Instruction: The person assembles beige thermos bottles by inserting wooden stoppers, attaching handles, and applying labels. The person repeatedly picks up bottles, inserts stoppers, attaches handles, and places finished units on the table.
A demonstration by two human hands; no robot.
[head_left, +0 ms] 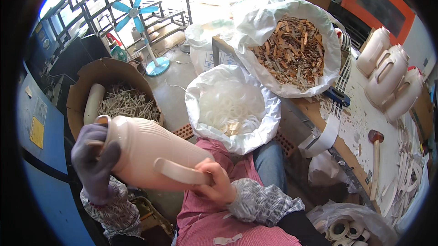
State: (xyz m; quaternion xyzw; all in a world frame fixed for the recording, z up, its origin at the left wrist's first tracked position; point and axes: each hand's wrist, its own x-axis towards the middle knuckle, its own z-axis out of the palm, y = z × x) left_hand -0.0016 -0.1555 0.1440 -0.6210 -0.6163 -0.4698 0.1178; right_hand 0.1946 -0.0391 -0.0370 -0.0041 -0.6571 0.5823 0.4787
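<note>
A pale pink-beige plastic jug (146, 148) with ribbed sides lies tilted across my lap, its rimmed end up and to the left. My left hand (96, 154), in a grey glove, is closed around that rimmed end; a small tan bit shows between its fingers, and I cannot tell whether it belongs to the jug. Bare, my right hand (220, 183) grips the lower end of the jug's curved handle (180, 173). The jug's far base rests near the pink apron (237, 218).
A cardboard box (75, 97) of thin whitish sticks stands at left. Ahead is a white sack (269, 120) of translucent rings. On the right, a worktable (353, 113) bears a sack (255, 18) of brown scraps, several similar jugs (388, 72) and a mallet (375, 154). Behind stands a blue fan (134, 13).
</note>
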